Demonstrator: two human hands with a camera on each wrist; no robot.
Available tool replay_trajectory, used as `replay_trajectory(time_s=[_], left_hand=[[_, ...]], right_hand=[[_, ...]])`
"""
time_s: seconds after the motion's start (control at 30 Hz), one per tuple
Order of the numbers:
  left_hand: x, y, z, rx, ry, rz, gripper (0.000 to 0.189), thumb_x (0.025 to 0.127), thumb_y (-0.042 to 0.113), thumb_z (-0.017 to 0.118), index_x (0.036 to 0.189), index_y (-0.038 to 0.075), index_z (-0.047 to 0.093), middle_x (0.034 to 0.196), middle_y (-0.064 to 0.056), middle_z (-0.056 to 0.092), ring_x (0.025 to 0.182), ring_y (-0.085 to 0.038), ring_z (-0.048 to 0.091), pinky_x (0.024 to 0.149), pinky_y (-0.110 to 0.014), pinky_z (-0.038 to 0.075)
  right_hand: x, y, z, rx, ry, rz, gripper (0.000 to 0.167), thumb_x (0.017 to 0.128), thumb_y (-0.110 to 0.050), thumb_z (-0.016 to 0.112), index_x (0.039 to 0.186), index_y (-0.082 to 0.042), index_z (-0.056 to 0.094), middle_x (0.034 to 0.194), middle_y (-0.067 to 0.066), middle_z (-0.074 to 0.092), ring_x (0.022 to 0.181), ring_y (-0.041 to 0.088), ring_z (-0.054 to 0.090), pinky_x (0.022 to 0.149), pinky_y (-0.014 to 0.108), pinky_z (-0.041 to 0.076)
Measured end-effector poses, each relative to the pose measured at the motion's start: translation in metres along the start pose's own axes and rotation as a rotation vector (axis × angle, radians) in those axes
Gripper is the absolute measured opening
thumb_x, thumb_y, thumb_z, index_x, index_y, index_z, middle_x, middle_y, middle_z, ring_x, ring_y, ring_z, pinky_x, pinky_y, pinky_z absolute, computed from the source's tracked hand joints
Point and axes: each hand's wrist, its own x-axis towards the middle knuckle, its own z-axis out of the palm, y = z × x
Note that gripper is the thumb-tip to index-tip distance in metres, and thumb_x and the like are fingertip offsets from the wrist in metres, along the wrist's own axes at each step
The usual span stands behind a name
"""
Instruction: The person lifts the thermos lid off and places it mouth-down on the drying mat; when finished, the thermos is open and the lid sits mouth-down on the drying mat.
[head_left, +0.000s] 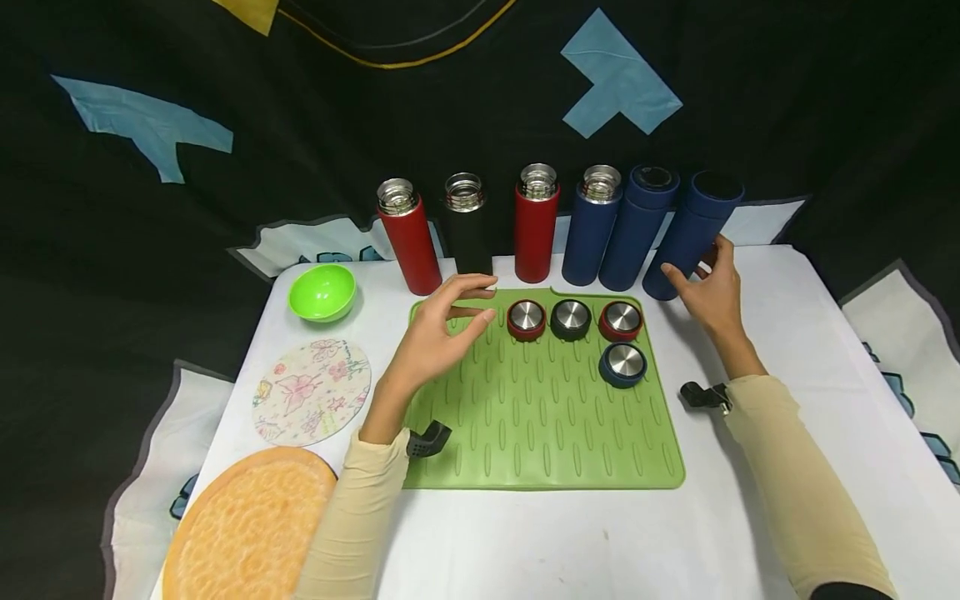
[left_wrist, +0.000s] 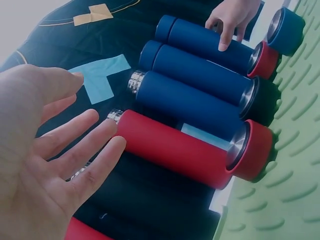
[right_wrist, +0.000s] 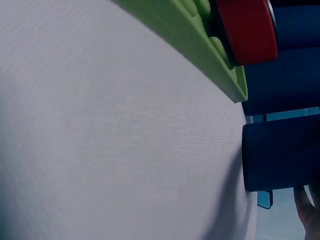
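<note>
At the right end of the row, my right hand [head_left: 716,292] grips a capped blue thermos bottle [head_left: 686,242] low on its body, thumb on the near side. The bottle stands on the table. My left hand [head_left: 442,329] hovers over the green mat [head_left: 525,433] with fingers loosely bent and nothing in them. Beside it on the mat sit a red lid [head_left: 527,320], a black lid [head_left: 571,319], another red lid [head_left: 620,320] and a blue lid [head_left: 622,365]. In the right wrist view, only fingertips [right_wrist: 305,205] show beside the blue bottle.
Left of the held bottle stand another capped blue bottle [head_left: 637,229], an uncapped blue one [head_left: 591,237], two uncapped red ones [head_left: 536,233] and an uncapped black one [head_left: 468,237]. A green bowl [head_left: 322,293], a patterned disc [head_left: 311,392] and a tan round mat [head_left: 251,525] lie left.
</note>
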Motion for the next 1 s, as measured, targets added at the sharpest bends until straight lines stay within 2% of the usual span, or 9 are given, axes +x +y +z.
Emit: replay_trajectory(time_s=[0.13,0.3,0.43,0.57,0.7,0.83,1.0], left_hand=[[0.001,0.0,0.001,0.0,0.007,0.019,0.045,0.103,0.005,0.072,0.146,0.004,0.061,0.144,-0.011,0.064,0.127,-0.027,0.069,0.101,-0.039,0.061],[0.0,0.003,0.002,-0.005,-0.005,0.023,0.044,0.103,0.006,0.072,0.145,0.008,0.063,0.143,-0.009,0.065,0.125,-0.028,0.069,0.101,-0.042,0.061],[-0.001,0.011,0.003,0.009,-0.015,0.036,0.043,0.102,0.006,0.073,0.145,0.009,0.063,0.142,-0.009,0.066,0.125,-0.027,0.069,0.102,-0.044,0.06],[-0.002,0.022,0.006,0.018,-0.013,0.088,0.047,0.1,0.002,0.074,0.145,0.007,0.063,0.142,-0.008,0.067,0.126,-0.027,0.069,0.103,-0.045,0.059],[-0.005,0.037,0.01,-0.024,0.012,0.169,0.054,0.094,-0.003,0.079,0.145,0.002,0.061,0.142,-0.011,0.068,0.125,-0.029,0.069,0.102,-0.042,0.06],[-0.008,0.05,0.015,-0.075,0.052,0.225,0.065,0.088,-0.007,0.084,0.147,-0.002,0.056,0.141,-0.016,0.067,0.127,-0.028,0.068,0.104,-0.038,0.059],[-0.009,0.061,0.018,-0.074,0.151,0.235,0.078,0.082,-0.007,0.088,0.151,-0.004,0.052,0.146,-0.018,0.063,0.131,-0.028,0.065,0.108,-0.04,0.057]], right_hand=[[-0.001,0.002,-0.004,-0.011,0.031,-0.017,0.083,0.093,-0.024,0.084,0.159,-0.005,0.037,0.15,0.022,0.056,0.136,0.033,0.057,0.114,0.042,0.052],[-0.011,-0.003,-0.013,-0.019,0.05,-0.057,0.082,0.091,-0.022,0.086,0.158,-0.007,0.04,0.147,0.019,0.059,0.131,0.029,0.06,0.109,0.033,0.055],[-0.022,-0.019,-0.024,0.001,0.071,-0.105,0.081,0.088,-0.017,0.089,0.155,-0.009,0.044,0.142,0.014,0.06,0.127,0.021,0.062,0.104,0.024,0.055],[-0.036,-0.047,-0.031,0.052,0.07,-0.169,0.084,0.081,-0.009,0.091,0.153,-0.012,0.048,0.139,0.009,0.06,0.119,0.009,0.063,0.1,0.018,0.054],[-0.058,-0.079,-0.025,0.046,0.015,-0.278,0.089,0.073,-0.003,0.095,0.151,-0.009,0.053,0.139,0.01,0.061,0.115,0.002,0.062,0.094,0.012,0.052],[-0.085,-0.105,-0.01,0.012,-0.096,-0.436,0.091,0.068,-0.006,0.097,0.149,-0.004,0.056,0.134,0.014,0.062,0.119,0.007,0.062,0.092,0.009,0.052],[-0.11,-0.129,0.016,0.001,-0.246,-0.61,0.09,0.068,-0.012,0.097,0.148,-0.004,0.058,0.13,0.017,0.061,0.119,0.022,0.064,0.093,0.025,0.059]])
